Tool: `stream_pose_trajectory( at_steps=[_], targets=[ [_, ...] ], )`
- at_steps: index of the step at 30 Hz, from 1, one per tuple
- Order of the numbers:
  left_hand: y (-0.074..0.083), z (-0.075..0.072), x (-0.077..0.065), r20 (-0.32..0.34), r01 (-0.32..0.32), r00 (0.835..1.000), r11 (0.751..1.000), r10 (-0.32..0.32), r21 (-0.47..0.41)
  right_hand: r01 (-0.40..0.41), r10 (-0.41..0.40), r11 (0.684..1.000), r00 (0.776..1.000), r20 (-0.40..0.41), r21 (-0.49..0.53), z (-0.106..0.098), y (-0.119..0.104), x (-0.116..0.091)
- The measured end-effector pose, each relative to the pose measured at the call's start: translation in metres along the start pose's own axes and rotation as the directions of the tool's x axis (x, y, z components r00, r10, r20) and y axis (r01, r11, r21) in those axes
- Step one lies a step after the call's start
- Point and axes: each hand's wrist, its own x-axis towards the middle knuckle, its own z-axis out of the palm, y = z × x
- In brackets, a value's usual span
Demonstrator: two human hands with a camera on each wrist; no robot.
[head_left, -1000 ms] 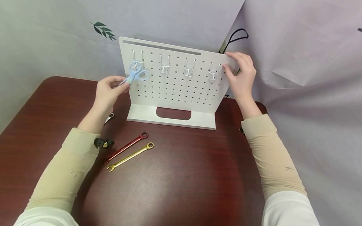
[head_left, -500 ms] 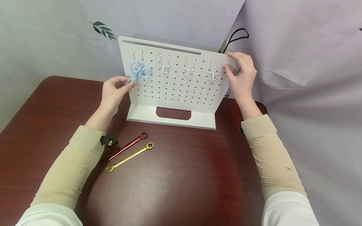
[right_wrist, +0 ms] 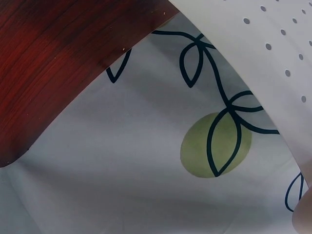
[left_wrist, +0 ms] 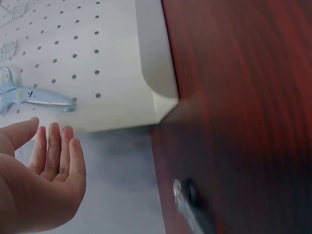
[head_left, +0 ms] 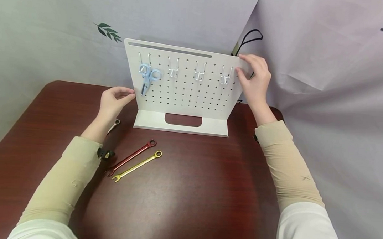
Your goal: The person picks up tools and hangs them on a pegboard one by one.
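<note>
So I'd call it roughly a quarter done: the blue scissors (head_left: 147, 79) hang by a handle loop on the leftmost hook (head_left: 149, 59), blades down. My left hand (head_left: 113, 102) is loosely spread with nothing in it, just beside the white pegboard (head_left: 181, 84); can't tell if it's touching. Right hand (head_left: 256, 77) pinches the board's upper right edge. The red wrench (head_left: 132, 157), yellow wrench (head_left: 137, 166) and partly hidden silver wrench (head_left: 113, 127) lie on the counter (head_left: 188, 190), probably what's left, with three other hooks (head_left: 173, 75) bare.
</note>
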Motion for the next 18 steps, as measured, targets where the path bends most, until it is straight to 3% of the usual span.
stream_pose_trajectory(
  at_steps=[9,13,18],
  targets=[
    [-0.009,-0.035,-0.018,0.055,-0.022,0.998,0.994,0.016,0.105,-0.004,0.004,1.000,1.000,0.001,0.000,0.000,-0.001,0.000],
    [-0.013,-0.050,-0.030,0.083,-0.064,0.995,0.977,0.048,0.206,-0.006,0.006,1.000,1.000,-0.001,0.010,0.000,-0.001,0.000],
    [-0.018,-0.063,-0.046,0.101,-0.065,0.994,0.956,0.038,0.285,-0.007,0.007,1.000,1.000,-0.006,0.017,0.000,-0.001,0.000]
  ],
)
